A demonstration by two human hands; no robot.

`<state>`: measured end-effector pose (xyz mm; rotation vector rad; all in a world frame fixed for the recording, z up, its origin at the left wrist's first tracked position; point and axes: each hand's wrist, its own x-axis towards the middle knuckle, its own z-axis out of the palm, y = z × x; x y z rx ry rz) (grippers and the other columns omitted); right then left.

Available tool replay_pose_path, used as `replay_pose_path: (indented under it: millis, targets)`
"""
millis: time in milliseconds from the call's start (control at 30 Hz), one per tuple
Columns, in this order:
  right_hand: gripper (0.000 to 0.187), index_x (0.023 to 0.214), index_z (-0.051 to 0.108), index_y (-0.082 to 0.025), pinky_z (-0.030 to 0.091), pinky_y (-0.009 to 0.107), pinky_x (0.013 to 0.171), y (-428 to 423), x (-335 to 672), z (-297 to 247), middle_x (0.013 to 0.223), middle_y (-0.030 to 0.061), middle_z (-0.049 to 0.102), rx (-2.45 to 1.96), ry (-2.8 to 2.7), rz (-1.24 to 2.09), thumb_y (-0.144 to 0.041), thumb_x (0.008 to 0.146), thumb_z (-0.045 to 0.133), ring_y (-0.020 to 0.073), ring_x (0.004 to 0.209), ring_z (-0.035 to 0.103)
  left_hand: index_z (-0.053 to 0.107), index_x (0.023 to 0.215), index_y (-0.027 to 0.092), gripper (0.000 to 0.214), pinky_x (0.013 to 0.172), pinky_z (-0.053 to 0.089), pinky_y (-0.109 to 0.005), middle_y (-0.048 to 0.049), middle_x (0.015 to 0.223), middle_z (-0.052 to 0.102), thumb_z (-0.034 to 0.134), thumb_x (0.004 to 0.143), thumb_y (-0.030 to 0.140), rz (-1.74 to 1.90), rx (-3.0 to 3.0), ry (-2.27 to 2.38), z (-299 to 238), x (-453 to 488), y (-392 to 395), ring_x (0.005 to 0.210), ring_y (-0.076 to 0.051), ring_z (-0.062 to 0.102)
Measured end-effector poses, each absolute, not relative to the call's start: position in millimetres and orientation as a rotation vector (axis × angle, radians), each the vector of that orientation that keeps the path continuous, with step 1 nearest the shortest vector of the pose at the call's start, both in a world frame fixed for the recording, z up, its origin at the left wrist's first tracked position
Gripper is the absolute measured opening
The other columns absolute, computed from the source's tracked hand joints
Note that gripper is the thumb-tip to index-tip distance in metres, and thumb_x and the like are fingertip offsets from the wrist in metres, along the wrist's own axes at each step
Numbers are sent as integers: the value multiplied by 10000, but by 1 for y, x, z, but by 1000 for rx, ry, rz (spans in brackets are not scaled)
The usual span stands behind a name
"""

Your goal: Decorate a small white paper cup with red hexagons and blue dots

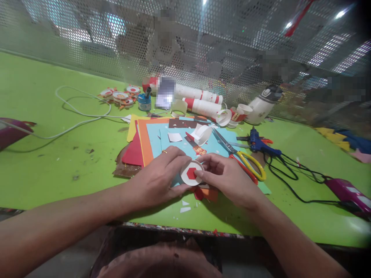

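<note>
My left hand (159, 173) and my right hand (228, 175) meet over the coloured paper sheets (153, 139) near the table's front edge. Between them they hold a small white paper disc (189, 173) with a red hexagon piece on it. The left fingers curl round the disc's left rim; a ring shows on one finger. My right fingertips pinch the disc's right edge, touching the red piece. Small red and orange scraps (207, 193) lie just under the hands.
Scissors with yellow and red handles (246, 160) lie right of my hands, a blue glue gun (256, 142) with black cord beyond. Stacked red-and-white paper cups (199, 101), a cut cup (203, 133), a blue glue pot (144, 101), finished discs (120, 95), a white bottle (261, 106) and a white cable (81, 114) lie behind.
</note>
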<state>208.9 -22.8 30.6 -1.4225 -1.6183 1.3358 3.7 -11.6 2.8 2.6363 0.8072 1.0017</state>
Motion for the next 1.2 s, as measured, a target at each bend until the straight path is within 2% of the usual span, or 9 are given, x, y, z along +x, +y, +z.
replay_pose_path:
  millis: [100, 267, 600, 900, 1067, 1200]
  targets:
    - [232, 924, 640, -183, 528, 310, 666, -24, 207, 33, 830, 18, 665, -1386, -1540, 1426, -340, 775, 723, 156, 712, 641, 495, 1151, 155, 307, 836, 543, -388, -111, 1081, 574, 628, 907, 285, 1033, 2629, 792, 2, 4, -12, 1005, -228, 553]
    - [268, 821, 601, -188, 524, 308, 541, -26, 204, 34, 728, -6, 653, -1372, -1466, 1510, -381, 737, 767, 146, 540, 636, 501, 1120, 151, 263, 805, 550, -404, -119, 1053, 583, 596, 924, 299, 1056, 2676, 773, 1, 5, -12, 975, -238, 555]
    - [230, 777, 577, -185, 495, 301, 524, -26, 202, 32, 661, -3, 636, -1443, -1530, 1439, -353, 771, 734, 160, 521, 637, 544, 1044, 97, 204, 736, 548, -417, -156, 979, 608, 567, 927, 262, 1049, 2728, 767, 3, 7, -14, 891, -253, 552]
    - [221, 809, 582, -189, 473, 273, 479, -25, 201, 30, 672, -20, 626, -1416, -1527, 1469, -355, 791, 726, 144, 492, 630, 537, 1081, 92, 243, 774, 540, -406, -152, 1018, 593, 603, 911, 254, 1037, 2706, 763, 1, 6, -14, 937, -253, 548]
    - [234, 835, 642, -170, 496, 252, 560, -24, 206, 30, 726, -6, 638, -1359, -1554, 1442, -396, 827, 700, 123, 600, 628, 536, 1104, 103, 288, 797, 535, -394, -128, 1025, 582, 646, 880, 248, 1010, 2674, 813, 2, 6, -13, 953, -247, 550]
    - [297, 934, 694, -184, 531, 310, 698, -24, 210, 30, 822, 25, 668, -1301, -1558, 1482, -462, 894, 599, 156, 741, 639, 540, 1126, 105, 320, 824, 525, -386, -114, 1029, 577, 660, 873, 260, 985, 2629, 829, 2, 6, -11, 977, -245, 550]
